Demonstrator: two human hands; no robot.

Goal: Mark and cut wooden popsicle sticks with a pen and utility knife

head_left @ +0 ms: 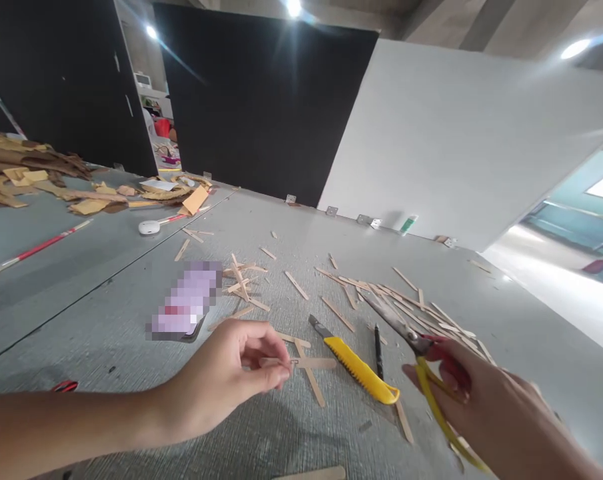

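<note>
My left hand (246,363) is closed, thumb and fingers pinching one end of a wooden craft stick (319,363). A small dark mark shows on the stick near my thumb. Behind or under it, another craft stick (314,387) slants across the table. On the right, my right hand (474,393) is wrapped round a pair of scissors (421,353) with yellow and red handles. Their blades point up and left over scattered sticks. Between my hands lie a yellow utility knife (359,367), blade end away from me, and a black pen (378,353).
Craft sticks (406,300) are strewn across the grey tabletop (261,427). A blurred-out phone (189,300) lies left of centre, with a white earbud case (149,228) beyond it. Torn brown and yellow paper (91,197) is heaped at the far left. Black and white panels (261,100) stand along the back.
</note>
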